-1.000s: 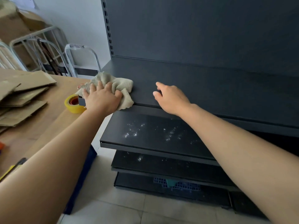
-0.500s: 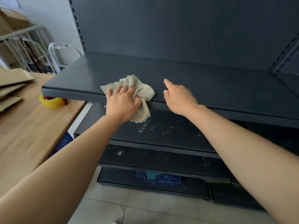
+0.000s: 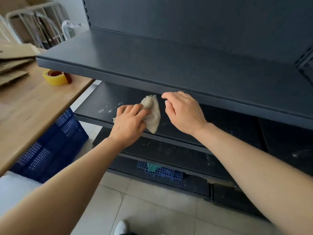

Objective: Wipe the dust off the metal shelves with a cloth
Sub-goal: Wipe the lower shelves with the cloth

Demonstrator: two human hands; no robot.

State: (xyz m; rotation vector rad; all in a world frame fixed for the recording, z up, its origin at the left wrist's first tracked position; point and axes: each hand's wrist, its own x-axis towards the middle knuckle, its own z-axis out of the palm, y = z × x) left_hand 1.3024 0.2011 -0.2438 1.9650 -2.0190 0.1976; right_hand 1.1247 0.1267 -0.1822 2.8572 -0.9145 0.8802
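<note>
Where dust [image 3: 105,109] speckles shelf [image 3: 108,94], ribbed beige cloth [image 3: 153,117]; crumpled

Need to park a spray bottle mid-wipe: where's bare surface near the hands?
Top shelf: bare along its whole visible width. Table: free wood this side of the tape; cardboard crowds its far left. Second shelf is tight: left hand and cloth sit under the top shelf's lip, right hand beside them, dust to their left.

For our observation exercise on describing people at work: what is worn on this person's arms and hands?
Nothing shows. The left hand and right hand are bare: no gloves or rings visible. The left forearm and right forearm are bare to the frame edge: no sleeve, watch or bracelet.
</note>
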